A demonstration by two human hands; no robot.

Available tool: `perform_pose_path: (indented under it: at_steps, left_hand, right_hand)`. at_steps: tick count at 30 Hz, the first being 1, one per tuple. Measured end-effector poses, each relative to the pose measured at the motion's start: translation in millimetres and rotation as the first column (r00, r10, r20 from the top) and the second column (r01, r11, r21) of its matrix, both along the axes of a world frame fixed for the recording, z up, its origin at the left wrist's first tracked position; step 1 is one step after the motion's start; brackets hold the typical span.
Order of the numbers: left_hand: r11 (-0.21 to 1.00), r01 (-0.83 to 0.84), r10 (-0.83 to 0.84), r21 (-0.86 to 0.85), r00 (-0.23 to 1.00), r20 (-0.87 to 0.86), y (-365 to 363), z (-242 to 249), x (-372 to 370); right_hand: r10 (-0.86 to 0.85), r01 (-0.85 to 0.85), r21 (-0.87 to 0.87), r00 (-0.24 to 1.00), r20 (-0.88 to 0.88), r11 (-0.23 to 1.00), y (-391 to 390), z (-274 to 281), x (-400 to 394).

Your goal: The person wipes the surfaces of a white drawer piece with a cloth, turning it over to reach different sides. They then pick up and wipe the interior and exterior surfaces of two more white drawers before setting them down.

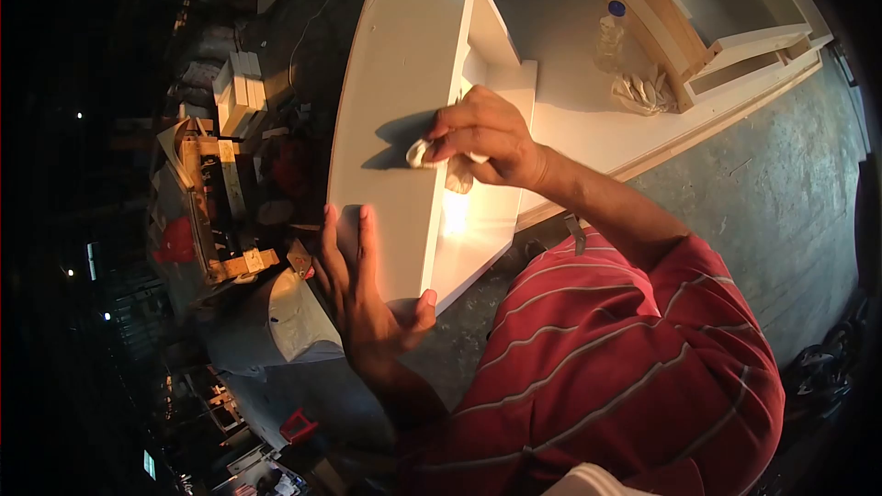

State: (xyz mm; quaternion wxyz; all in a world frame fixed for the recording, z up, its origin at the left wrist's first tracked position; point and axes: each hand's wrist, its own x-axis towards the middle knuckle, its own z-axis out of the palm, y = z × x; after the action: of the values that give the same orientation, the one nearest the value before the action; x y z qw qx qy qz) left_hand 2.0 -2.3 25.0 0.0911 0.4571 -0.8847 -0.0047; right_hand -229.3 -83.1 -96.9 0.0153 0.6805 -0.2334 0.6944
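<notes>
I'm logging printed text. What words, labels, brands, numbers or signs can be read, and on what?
No text can be read.
Board: no lettering shows.
Shirt: stripes only.
Bottle: too small to tell any marking.
Background clutter: too dark and blurred to tell.

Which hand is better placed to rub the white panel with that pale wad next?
Right, most likely: the right hand grips the pale wad at the white panel, while the left hand rests, fingers spread, against its near end.
</notes>
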Motion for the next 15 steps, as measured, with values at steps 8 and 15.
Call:
perform_pose_path:
  at_steps: [8,15]
  left_hand:
    - [1.0,0.008,-0.008,-0.011,1.0,0.013,-3,0,1]
    - [0.999,0.015,-0.015,0.031,1.0,-0.008,-3,1,2]
  right_hand:
    - [0.008,-0.039,0.1,0.955,0.297,0.994,11,-6,31]
    - [0.143,-0.147,-0.105,0.989,-0.042,0.984,14,-11,28]
